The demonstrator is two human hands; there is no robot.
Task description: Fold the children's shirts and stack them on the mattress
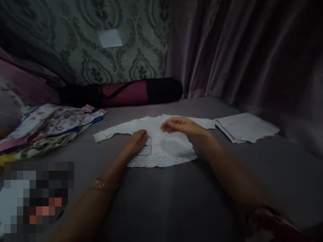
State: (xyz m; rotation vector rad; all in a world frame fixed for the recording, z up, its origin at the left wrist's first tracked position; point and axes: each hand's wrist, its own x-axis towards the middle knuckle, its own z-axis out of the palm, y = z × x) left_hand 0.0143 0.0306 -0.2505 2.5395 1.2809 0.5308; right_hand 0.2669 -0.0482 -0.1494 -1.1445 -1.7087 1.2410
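Note:
A small white long-sleeved shirt (174, 143) lies spread flat on the grey bed sheet, sleeves stretched out to both sides. It carries a line drawing on its left part and rows of small print along the hem. My left hand (137, 142) rests open on the shirt, beside the drawing and partly covering it. Over the right half of the shirt is my right hand (183, 125), its fingers loosely bent and slightly blurred, with nothing visible in them. Whether the right fingertips touch the cloth is hard to see.
Folded white cloth (247, 127) lies by the right sleeve. At the left is a heap of patterned clothes (58, 122). A black and pink long bag (123, 92) lies along the wall, and a curtain (214, 47) hangs at the right. A pixelated patch covers the lower left.

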